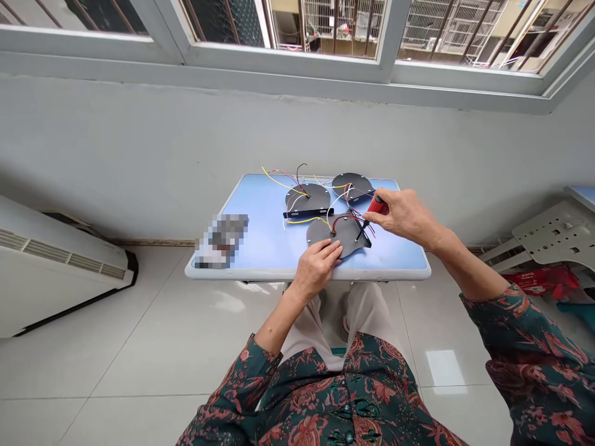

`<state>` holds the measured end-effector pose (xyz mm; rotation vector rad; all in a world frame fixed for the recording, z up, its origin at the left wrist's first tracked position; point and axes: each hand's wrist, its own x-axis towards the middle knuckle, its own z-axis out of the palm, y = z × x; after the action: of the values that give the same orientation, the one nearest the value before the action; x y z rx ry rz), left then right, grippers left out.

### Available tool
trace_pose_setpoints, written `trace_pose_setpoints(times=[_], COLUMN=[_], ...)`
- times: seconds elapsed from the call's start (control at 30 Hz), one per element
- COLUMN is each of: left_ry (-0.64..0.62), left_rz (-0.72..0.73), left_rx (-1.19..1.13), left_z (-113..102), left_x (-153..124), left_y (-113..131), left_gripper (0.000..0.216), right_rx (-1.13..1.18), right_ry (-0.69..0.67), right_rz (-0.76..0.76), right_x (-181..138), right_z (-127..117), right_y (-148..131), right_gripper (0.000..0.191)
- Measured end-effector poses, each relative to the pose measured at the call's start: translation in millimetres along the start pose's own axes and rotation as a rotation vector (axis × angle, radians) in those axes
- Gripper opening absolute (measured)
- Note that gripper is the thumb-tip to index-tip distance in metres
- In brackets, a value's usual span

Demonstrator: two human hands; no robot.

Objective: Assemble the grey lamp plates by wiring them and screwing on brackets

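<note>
A dark grey metal plate with wires coming out of its centre lies near the front of the small table. My left hand lies flat on its front edge, fingers stretched out over the plate. A red-handled screwdriver is gripped in my right hand. Its shaft slants down to the left, and the tip meets the plate's right part near a small bright screw. Behind it are two similar plates: one with a bent black edge and another farther back on the right. Yellow, red, white and black wires spread from them.
The light blue table has a pale rim and stands by a wall under a barred window. A pixelated patch covers something at its left. A white appliance stands on the left, a perforated metal frame on the right.
</note>
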<state>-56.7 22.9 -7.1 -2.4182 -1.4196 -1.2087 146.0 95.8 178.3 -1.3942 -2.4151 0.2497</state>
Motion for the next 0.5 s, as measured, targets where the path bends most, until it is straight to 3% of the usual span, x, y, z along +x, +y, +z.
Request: trace_pose_setpoints(times=[0.13,0.3,0.37,0.5], left_ry=[-0.027,-0.160,-0.164,-0.190], left_rz=[-0.072,-0.133,-0.163,-0.260], left_rx=[-0.273,-0.551,-0.572,-0.585], left_z=[0,18,21,19], left_x=[25,71,81,90], left_y=[-5,-14,-14,-4], left_gripper=[0.027,0.042,0.032,0.009], right_rx=[-0.083,-0.102,-0.111,-0.140], right_ry=[-0.066,-0.098,-0.079,0.020], right_rz=[0.010,0.027,0.032,0.085], right_x=[8,19,20,18], right_z=[-5,-4,-2,9], right_y=[-1,0,-2,-6], right_gripper=[0.017,0.005,0.006,0.029])
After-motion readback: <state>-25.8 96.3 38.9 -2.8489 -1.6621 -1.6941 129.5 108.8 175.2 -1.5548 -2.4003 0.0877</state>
